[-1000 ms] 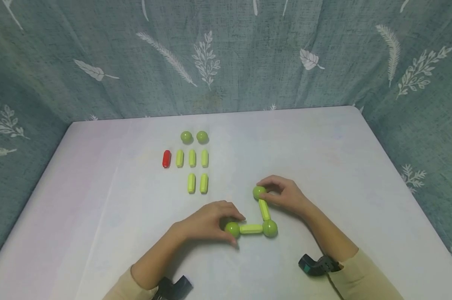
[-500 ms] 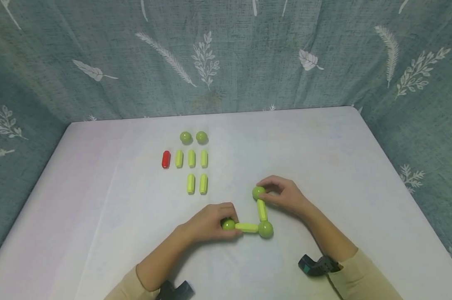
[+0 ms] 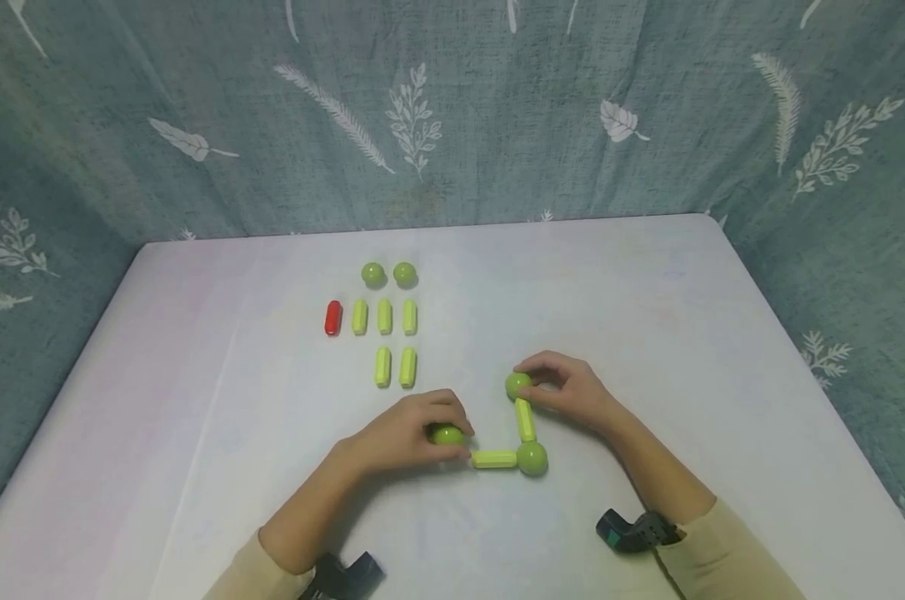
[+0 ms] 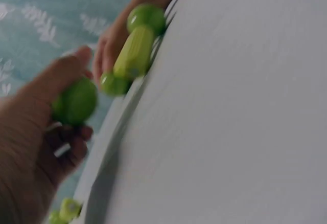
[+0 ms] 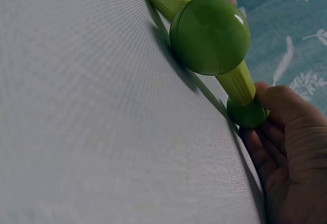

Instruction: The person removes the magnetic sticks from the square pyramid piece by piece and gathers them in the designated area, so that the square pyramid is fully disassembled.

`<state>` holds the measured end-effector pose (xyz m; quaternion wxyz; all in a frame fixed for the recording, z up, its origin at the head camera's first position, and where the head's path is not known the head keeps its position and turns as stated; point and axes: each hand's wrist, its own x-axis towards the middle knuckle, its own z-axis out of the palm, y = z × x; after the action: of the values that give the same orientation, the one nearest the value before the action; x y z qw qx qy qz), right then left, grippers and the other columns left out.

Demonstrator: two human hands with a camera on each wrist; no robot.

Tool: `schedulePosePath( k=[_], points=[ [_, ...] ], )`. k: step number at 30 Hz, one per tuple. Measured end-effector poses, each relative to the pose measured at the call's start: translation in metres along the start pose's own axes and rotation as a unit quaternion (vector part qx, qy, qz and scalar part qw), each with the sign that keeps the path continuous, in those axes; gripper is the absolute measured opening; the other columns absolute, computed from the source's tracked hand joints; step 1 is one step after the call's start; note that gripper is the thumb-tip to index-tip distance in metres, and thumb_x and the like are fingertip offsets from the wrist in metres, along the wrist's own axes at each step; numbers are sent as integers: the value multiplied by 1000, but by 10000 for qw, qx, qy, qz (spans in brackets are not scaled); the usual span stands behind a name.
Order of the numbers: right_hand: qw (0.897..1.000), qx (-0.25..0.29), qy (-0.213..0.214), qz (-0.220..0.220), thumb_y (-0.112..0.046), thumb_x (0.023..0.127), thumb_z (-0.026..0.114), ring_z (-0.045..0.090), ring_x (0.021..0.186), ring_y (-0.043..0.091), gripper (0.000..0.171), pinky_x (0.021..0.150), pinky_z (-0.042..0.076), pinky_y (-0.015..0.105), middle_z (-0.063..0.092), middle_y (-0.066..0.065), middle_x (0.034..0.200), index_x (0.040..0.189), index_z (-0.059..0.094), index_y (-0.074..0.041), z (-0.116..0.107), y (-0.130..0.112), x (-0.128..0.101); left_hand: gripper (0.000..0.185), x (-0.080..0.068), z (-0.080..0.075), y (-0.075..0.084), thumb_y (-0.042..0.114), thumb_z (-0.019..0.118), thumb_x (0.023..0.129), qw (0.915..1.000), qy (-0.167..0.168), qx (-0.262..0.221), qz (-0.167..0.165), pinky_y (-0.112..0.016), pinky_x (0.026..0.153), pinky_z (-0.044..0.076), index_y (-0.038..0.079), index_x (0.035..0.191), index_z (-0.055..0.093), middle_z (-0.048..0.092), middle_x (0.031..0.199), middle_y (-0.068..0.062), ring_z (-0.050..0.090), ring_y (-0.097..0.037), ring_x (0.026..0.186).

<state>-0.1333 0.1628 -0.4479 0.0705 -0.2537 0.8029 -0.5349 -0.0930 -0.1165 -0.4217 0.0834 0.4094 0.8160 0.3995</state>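
Shifted since the earlier frame: left ball (image 3: pixel 447 435), pinched by left hand (image 3: pixel 411 427), now off the end of the rod (image 3: pixel 495 459), over the table (image 3: pixel 647 292). Right hand (image 3: pixel 576 394) pinches far ball (image 3: pixel 516 385); misaligned contact could swivel the rod about corner ball (image 3: pixel 532 458).

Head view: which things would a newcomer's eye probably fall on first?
Probably first the red rod, the only red piece, at the left end of a row with three light-green rods. Next comes the L-shaped green assembly, nearer and further right, whose far ball the right hand holds. Then the left hand, holding a green ball apart from the assembly's free rod end.
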Motion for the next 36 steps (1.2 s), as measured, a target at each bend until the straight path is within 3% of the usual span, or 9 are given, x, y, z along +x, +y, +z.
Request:
schedulePosePath(
  k=[8, 12, 15, 17, 21, 25, 29, 36],
  points=[
    [9999, -88, 5, 88, -9, 81, 74, 62, 94, 13, 29, 91, 49, 28, 66, 8, 105, 108, 65, -4, 0, 2, 1, 38, -7, -41, -11, 15, 80, 75, 9951, 867, -418, -226, -31, 72, 50, 6, 109, 67, 61, 98, 5, 53, -10, 87],
    [9999, -38, 25, 114, -9, 81, 74, 62, 94, 13, 29, 91, 49, 29, 66, 9, 105, 108, 65, -3, 0, 2, 1, 41, -10, -62, -24, 6, 81, 72, 9909, 1230, -455, -317, -21, 78, 50, 2, 109, 65, 61, 101, -2, 53, -11, 87],
    [10000, -38, 26, 66, -9, 81, 73, 62, 94, 13, 29, 91, 49, 29, 66, 9, 105, 108, 65, -3, 1, 3, 0, 45, -12, -78, -37, 1, 80, 71, 9848, 1581, -341, -630, -20, 84, 50, 1, 112, 62, 61, 105, -7, 56, -11, 91],
    [10000, -52, 20, 52, -9, 82, 73, 62, 94, 12, 28, 91, 49, 29, 66, 9, 105, 109, 65, -3, 2, 3, 0, 48, -12, -89, -45, 3, 79, 73, 9770, 1876, -128, -1010, -25, 85, 50, 3, 117, 60, 61, 109, -8, 58, -12, 95],
    [10000, -63, -2, 24, -9, 82, 73, 62, 94, 13, 28, 90, 49, 29, 66, 9, 105, 108, 65, -3, 2, 3, -1, 52, -10, -108, -60, 11, 76, 79, 9530, 2545, 187, -1632, -33, 83, 47, 6, 127, 55, 60, 117, -12, 54, -14, 101],
    [10000, -62, -21, 10, -9, 82, 73, 62, 94, 12, 28, 89, 50, 28, 66, 8, 105, 108, 65, -4, 1, 4, -2, 57, -4, -125, -74, 13, 73, 83, 9346, 3015, 79, -1885, -37, 91, 45, 7, 135, 49, 58, 122, -15, 51, -20, 108],
    [10000, -82, -14, -29, -9, 82, 73, 61, 94, 10, 28, 89, 49, 26, 66, 7, 105, 108, 65, -5, 1, 4, -2, 58, 2, -135, -88, 15, 69, 87, 9251, 3075, 29, -2228, -42, 101, 41, 7, 139, 45, 56, 128, -16, 51, -26, 116],
    [9999, -92, -28, -88, -10, 82, 73, 62, 95, 9, 27, 89, 49, 25, 66, 4, 106, 108, 65, -7, 1, 4, 0, 59, 6, -145, -111, 21, 65, 90, 9112, 2806, -137, -3013, -43, 106, 37, 7, 142, 41, 48, 135, -17, 46, -34, 126]
  ],
)
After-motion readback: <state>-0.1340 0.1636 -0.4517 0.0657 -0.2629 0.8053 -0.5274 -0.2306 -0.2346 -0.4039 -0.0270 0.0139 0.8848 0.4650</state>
